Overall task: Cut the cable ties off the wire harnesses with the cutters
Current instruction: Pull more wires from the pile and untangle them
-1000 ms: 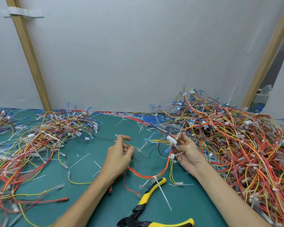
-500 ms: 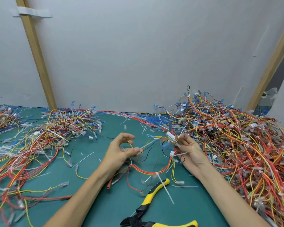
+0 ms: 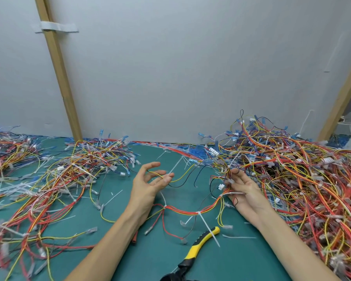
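Presently neither hand has the cutters [image 3: 199, 243]; they lie on the near counter [image 3: 130, 254], yellow handle up, black head at the bottom edge of view.

Right hand [image 3: 244, 189]: grip closed, fingers curled round one end of a wire harness [image 3: 182, 212]. Left hand [image 3: 148, 185]: grip loose and wide open, with a thin yellow wire [image 3: 178, 179] lying across the fingertips; no pinch is visible.

The harness sags between the hands onto the counter. A white cable tie [image 3: 199, 213] binds its red-orange strands, its tail crossing the cutter handle. A second tie [image 3: 165, 206] sits by the left wrist.

The step in hand appears to be laying the harness out to expose its ties. It would go best with the run drawn taut, the tie turned clear, and the blades closed on the strap alone, away from insulation.

The large heap [image 3: 292, 179] at right mingles with the held end. A looser pile [image 3: 69, 175] lies left, and cut scraps [image 3: 114, 197] litter the counter.
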Demonstrator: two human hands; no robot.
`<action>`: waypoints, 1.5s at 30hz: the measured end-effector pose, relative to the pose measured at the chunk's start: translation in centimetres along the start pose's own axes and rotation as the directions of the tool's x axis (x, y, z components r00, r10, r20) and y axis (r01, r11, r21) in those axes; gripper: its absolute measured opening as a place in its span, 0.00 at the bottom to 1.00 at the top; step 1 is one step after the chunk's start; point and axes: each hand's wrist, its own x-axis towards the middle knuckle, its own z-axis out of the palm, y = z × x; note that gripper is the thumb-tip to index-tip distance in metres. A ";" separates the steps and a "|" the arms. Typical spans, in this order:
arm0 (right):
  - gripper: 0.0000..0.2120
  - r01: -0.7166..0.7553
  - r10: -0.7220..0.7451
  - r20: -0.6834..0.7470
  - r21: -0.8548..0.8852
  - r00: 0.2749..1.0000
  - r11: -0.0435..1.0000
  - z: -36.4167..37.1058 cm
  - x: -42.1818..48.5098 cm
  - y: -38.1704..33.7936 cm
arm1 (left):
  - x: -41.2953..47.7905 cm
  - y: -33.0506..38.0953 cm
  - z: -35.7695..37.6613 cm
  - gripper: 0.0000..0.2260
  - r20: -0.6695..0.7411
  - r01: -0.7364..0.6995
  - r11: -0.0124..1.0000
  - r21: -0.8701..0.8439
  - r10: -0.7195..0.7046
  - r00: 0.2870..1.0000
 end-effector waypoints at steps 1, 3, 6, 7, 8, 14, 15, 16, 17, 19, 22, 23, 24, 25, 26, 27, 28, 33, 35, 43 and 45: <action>0.19 -0.002 0.002 -0.001 0.001 1.000 1.000 0.0 -0.1 0.0 | 0.0 0.0 0.0 0.23 -0.005 0.000 1.000 0.005 0.000 1.000; 0.19 -0.006 0.006 0.001 0.002 1.000 1.000 0.1 -0.2 -0.1 | 0.1 0.1 0.0 0.24 -0.019 -0.004 0.999 0.039 0.005 1.000; 0.20 -0.009 0.008 0.005 0.016 1.000 1.000 0.3 -0.2 -0.2 | 0.1 0.1 0.0 0.28 -0.041 -0.011 1.000 0.024 0.012 0.999; 0.20 -0.009 0.009 0.006 0.021 1.000 1.000 0.4 -0.2 -0.3 | 0.1 0.0 -0.1 0.27 -0.041 -0.014 1.000 -0.009 0.013 0.999; 0.20 -0.010 0.010 0.004 0.025 1.000 1.000 0.4 -0.2 -0.2 | 0.1 0.0 -0.1 0.25 -0.035 -0.018 0.999 -0.041 0.016 0.999; 0.20 -0.009 0.009 0.001 0.036 1.000 0.999 0.4 -0.3 -0.2 | 0.3 0.1 -0.2 0.16 -0.047 0.007 0.990 -0.141 -0.014 0.999; 0.20 -0.008 0.008 0.001 0.039 1.000 0.999 0.3 -0.2 -0.2 | 0.3 0.1 -0.2 0.16 -0.053 0.002 0.991 -0.131 -0.009 0.999; 0.20 -0.006 0.006 0.000 0.038 1.000 0.999 0.3 -0.2 -0.2 | 0.3 0.1 -0.1 0.15 -0.063 -0.008 0.994 -0.112 0.001 0.998; 0.20 -0.003 0.003 -0.002 0.035 1.000 0.999 0.2 -0.1 -0.2 | 0.3 0.0 -0.1 0.14 -0.079 -0.024 0.997 -0.075 0.018 0.997; 0.21 0.006 -0.006 -0.005 0.028 1.000 1.000 0.1 0.0 0.0 | 0.3 0.0 -0.1 0.13 -0.116 -0.078 0.993 0.086 0.087 0.989; 0.20 0.027 -0.027 0.010 0.017 1.000 0.999 0.2 0.1 0.2 | -0.1 -0.4 0.1 0.12 -0.090 -0.154 0.860 0.486 0.225 0.970; 0.20 0.032 -0.032 0.016 0.013 0.999 0.999 0.2 0.1 0.2 | -0.3 -0.5 0.2 0.12 -0.042 -0.182 0.785 0.592 0.255 0.966; 0.20 0.037 -0.037 0.021 0.006 0.999 0.999 0.2 0.1 0.2 | -0.5 -0.6 0.3 0.11 0.020 -0.217 0.721 0.658 0.272 0.962; 0.20 0.043 -0.043 0.024 -0.005 0.999 0.999 0.2 0.0 0.2 | -0.7 -0.6 0.4 0.10 0.082 -0.255 0.665 0.702 0.280 0.956; 0.20 0.051 -0.050 0.025 -0.019 0.998 0.999 0.1 0.0 0.2 | -0.8 -0.6 0.4 0.09 0.133 -0.292 0.606 0.740 0.293 0.947; 0.20 0.060 -0.059 0.024 -0.032 0.998 0.998 0.1 0.0 0.3 | -0.9 -0.5 0.5 0.09 0.171 -0.320 0.545 0.775 0.307 0.936; 0.20 0.072 -0.072 0.018 -0.041 0.997 0.997 0.2 0.0 0.3 | -1.0 -0.5 0.6 0.10 0.194 -0.338 0.499 0.798 0.318 0.928; 0.20 0.172 -0.175 -0.022 -0.103 0.984 0.980 0.7 -0.4 0.7 | -1.6 0.2 0.8 0.15 0.193 -0.358 0.566 0.742 0.331 0.924; 0.20 0.210 -0.217 -0.028 -0.149 0.976 0.966 1.1 -0.5 0.8 | -1.8 0.6 1.0 0.15 0.196 -0.395 0.541 0.743 0.388 0.900; 0.23 0.362 -0.402 0.022 -0.483 0.915 0.797 2.0 -1.4 2.4 | -1.8 1.9 1.9 0.12 0.252 -0.418 0.144 0.897 0.610 0.751; 0.24 0.389 -0.444 0.034 -0.542 0.896 0.744 2.2 -1.5 2.7 | -1.8 2.6 2.6 0.09 0.300 -0.472 0.224 0.852 0.530 0.793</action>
